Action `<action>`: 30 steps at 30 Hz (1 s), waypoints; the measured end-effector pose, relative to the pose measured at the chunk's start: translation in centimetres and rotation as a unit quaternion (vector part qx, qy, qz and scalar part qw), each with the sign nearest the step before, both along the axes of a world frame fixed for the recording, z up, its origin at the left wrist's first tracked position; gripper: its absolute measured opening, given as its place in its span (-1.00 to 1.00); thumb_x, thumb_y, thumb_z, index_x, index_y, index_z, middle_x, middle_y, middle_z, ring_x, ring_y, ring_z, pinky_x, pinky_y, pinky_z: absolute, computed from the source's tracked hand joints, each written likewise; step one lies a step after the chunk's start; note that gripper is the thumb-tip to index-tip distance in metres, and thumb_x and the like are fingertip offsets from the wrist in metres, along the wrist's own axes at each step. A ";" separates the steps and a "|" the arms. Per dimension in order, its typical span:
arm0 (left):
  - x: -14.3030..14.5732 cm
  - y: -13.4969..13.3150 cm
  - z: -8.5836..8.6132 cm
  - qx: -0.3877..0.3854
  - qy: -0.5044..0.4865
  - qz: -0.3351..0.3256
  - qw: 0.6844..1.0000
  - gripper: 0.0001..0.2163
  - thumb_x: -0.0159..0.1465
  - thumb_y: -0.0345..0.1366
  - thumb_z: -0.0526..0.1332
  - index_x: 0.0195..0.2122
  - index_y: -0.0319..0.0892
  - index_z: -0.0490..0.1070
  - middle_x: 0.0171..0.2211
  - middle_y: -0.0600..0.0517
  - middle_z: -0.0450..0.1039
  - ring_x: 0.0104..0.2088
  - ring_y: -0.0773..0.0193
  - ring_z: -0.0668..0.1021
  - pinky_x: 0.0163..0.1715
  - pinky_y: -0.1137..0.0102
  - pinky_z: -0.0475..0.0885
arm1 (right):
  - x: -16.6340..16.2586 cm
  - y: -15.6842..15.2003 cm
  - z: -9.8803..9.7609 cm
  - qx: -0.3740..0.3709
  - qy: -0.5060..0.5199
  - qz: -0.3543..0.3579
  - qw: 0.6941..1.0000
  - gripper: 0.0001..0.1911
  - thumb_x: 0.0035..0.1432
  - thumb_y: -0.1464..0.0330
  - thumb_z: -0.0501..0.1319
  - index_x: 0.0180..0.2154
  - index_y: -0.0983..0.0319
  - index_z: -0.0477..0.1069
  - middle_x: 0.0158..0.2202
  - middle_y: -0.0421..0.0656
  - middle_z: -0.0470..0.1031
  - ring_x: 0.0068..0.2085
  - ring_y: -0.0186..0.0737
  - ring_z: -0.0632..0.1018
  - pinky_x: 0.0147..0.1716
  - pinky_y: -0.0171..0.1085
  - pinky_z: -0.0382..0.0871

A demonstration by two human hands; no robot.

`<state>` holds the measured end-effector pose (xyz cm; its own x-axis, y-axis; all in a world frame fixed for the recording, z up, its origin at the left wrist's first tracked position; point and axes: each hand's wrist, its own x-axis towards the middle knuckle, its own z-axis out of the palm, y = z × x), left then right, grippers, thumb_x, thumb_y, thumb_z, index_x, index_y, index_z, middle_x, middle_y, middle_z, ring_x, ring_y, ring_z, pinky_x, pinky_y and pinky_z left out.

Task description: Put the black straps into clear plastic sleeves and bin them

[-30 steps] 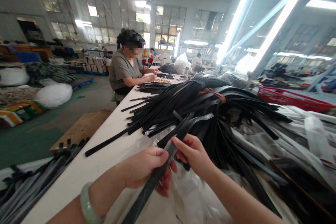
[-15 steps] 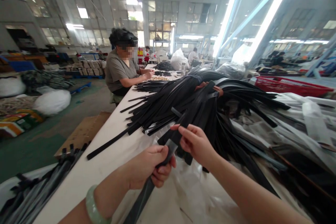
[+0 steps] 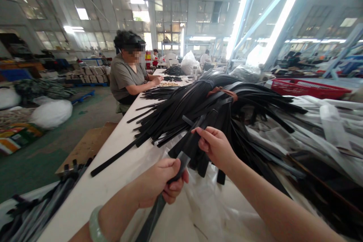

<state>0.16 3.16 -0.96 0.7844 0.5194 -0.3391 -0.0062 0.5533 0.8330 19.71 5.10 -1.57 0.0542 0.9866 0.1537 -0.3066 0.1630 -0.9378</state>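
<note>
My left hand (image 3: 167, 179) is closed around a black strap covered by a clear plastic sleeve (image 3: 151, 217); the sleeve's end shows just above the thumb. Out of that end a bare part of the black strap (image 3: 189, 144) runs up over the pile. My right hand (image 3: 214, 145) pinches at this part, thumb and forefinger together; the exact contact is partly hidden by the fingers. Beyond both hands lies a large heap of black straps (image 3: 167, 121), bound by a brown tie (image 3: 222, 91).
Plastic sleeves (image 3: 337, 124) lie at the right, near a red basket (image 3: 309, 87). Sleeved straps (image 3: 53, 200) fill a container at the lower left. A co-worker (image 3: 127, 72) stands across the white table (image 3: 113, 151). Cardboard (image 3: 85, 145) lies on the floor.
My right hand's forefinger has drawn in from a more stretched position, and the hand sits slightly farther right and up. My left hand keeps its hold. The view has shifted slightly.
</note>
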 end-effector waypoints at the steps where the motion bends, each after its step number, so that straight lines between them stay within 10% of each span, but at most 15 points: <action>1: 0.0 0.0 0.0 -0.001 0.002 0.001 1.000 -0.64 0.30 0.02 0.11 -0.35 -0.23 0.32 -0.66 0.21 0.06 -0.67 0.52 0.01 -0.69 0.57 -0.09 | 0.0 0.0 0.0 0.007 -0.007 -0.023 1.000 -0.66 0.00 0.12 0.37 -0.43 0.30 0.55 -0.71 -0.31 0.20 -0.65 -0.47 0.14 -0.68 -0.39 -0.11; 23: 0.2 0.3 -0.4 0.030 0.048 0.048 0.997 -0.60 0.24 0.11 0.13 -0.38 -0.17 0.21 -0.67 0.26 -0.01 -0.68 0.54 -0.04 -0.69 0.59 -0.14 | -3.0 -1.3 -1.5 0.006 -0.142 0.098 0.985 -0.49 0.11 -0.03 0.21 -0.55 0.29 0.34 -0.69 -0.23 0.37 -0.71 -0.48 0.27 -0.74 -0.45 0.05; 30: -1.0 -0.1 0.7 0.090 0.036 -0.045 0.994 -0.47 0.09 0.10 0.31 -0.10 -0.19 0.27 -0.48 0.03 0.41 -0.55 0.34 0.46 -0.56 0.44 0.38 | -1.1 0.6 -1.9 -0.019 0.050 0.004 0.999 -0.51 -0.08 0.03 0.39 -0.57 0.26 0.25 -0.71 -0.30 0.33 -0.73 -0.50 0.25 -0.77 -0.47 0.04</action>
<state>-0.81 3.05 -0.25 0.8069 0.5061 -0.3045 0.1000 0.3910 0.9149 18.65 5.74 -3.42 0.0594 0.9921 0.1108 -0.4007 0.1253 -0.9076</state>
